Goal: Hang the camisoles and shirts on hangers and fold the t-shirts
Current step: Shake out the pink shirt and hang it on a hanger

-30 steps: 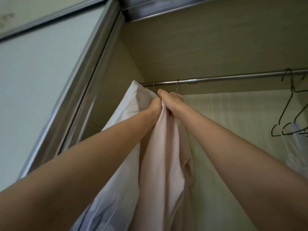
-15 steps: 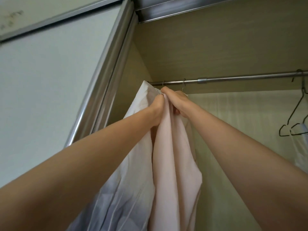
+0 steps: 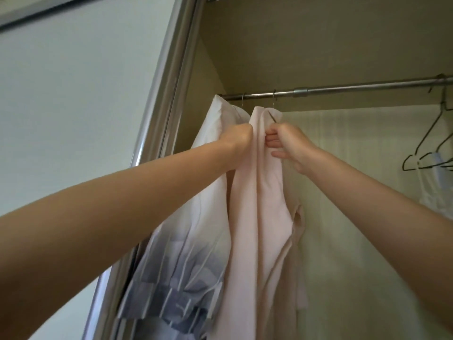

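A pale pink shirt (image 3: 255, 217) hangs on a hanger whose hook (image 3: 273, 99) sits over the metal closet rod (image 3: 343, 89). My left hand (image 3: 239, 138) grips the shirt's left side near the collar, its fingers hidden behind the cloth. My right hand (image 3: 284, 143) pinches the shirt's right edge just below the collar. Left of it hangs a white garment with a blue-grey pleated hem (image 3: 191, 241), on its own hanger on the same rod.
Empty dark wire hangers (image 3: 431, 143) hang at the rod's right end, with a white camisole (image 3: 438, 190) on one. A sliding door frame (image 3: 166, 99) rises on the left. The closet's back wall (image 3: 343, 217) is behind the clothes.
My hands have slid down from the top of the hanger and parted, now holding the pink shirt on either side below its collar. The view has moved closer and to the left.
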`<move>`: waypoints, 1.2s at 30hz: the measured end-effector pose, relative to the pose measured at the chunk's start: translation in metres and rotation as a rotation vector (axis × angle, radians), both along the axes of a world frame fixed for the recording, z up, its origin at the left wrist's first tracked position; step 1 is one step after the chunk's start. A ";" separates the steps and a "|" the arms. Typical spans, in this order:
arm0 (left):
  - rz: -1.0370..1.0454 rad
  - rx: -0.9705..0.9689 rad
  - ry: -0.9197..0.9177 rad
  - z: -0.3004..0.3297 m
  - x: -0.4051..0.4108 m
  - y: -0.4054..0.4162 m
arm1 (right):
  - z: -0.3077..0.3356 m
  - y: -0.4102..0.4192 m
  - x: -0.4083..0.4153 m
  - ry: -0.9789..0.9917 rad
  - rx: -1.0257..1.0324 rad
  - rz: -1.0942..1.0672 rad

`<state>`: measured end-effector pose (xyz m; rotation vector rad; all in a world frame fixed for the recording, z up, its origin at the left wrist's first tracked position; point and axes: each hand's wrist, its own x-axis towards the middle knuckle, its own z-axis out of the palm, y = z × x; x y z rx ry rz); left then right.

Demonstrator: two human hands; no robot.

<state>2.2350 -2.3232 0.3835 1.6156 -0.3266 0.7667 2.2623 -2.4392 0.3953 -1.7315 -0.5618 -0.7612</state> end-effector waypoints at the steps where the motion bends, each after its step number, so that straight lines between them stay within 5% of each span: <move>1: 0.040 0.052 0.022 -0.007 -0.006 -0.001 | -0.007 -0.006 -0.006 0.008 -0.007 0.032; 12: -0.046 0.308 0.309 -0.099 -0.069 -0.004 | -0.100 -0.072 -0.069 0.249 0.170 0.503; 21: -0.268 -0.031 0.476 -0.169 -0.129 0.016 | -0.177 -0.120 -0.109 0.525 0.141 0.709; 36: -0.368 -0.098 0.463 -0.198 -0.215 0.056 | -0.231 -0.146 -0.145 0.632 0.172 0.828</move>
